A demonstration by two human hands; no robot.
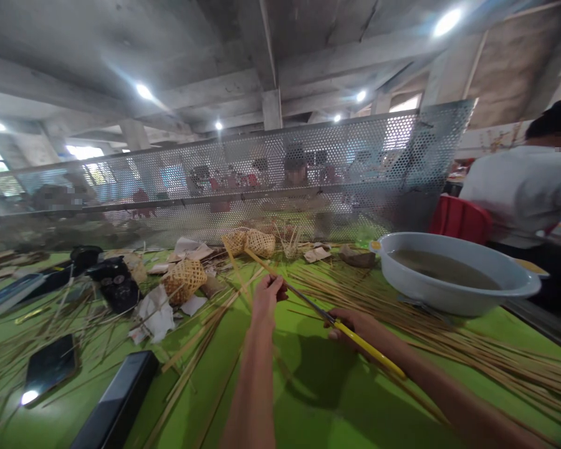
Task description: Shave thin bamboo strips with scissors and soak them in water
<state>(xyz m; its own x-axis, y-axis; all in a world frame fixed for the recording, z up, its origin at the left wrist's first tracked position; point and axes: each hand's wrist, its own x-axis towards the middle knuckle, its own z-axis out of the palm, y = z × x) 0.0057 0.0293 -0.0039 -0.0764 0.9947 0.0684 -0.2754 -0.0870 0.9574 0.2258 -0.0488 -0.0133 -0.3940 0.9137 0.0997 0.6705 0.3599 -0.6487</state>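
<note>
My left hand [270,292] is closed in a pinch on a flat bamboo strip [258,259], which points up and away to the left. In my right hand [353,322] is a slim tool with a yellow handle [374,354] and a thin dark metal blade [311,302]; whether it is a knife or something else I cannot tell. The blade's tip reaches close to my left fingers, beside the strip. Both hands are above the green table [303,390]. Long bamboo strips [374,299] lie beyond and right of my right hand.
A grey basin [458,302] of murky water stands at right. Woven bamboo baskets [184,280], crumpled paper [154,315], a phone [51,365] and a long black box [116,402] lie at left. A perforated metal screen [243,196] runs behind. A person [518,187] sits at far right.
</note>
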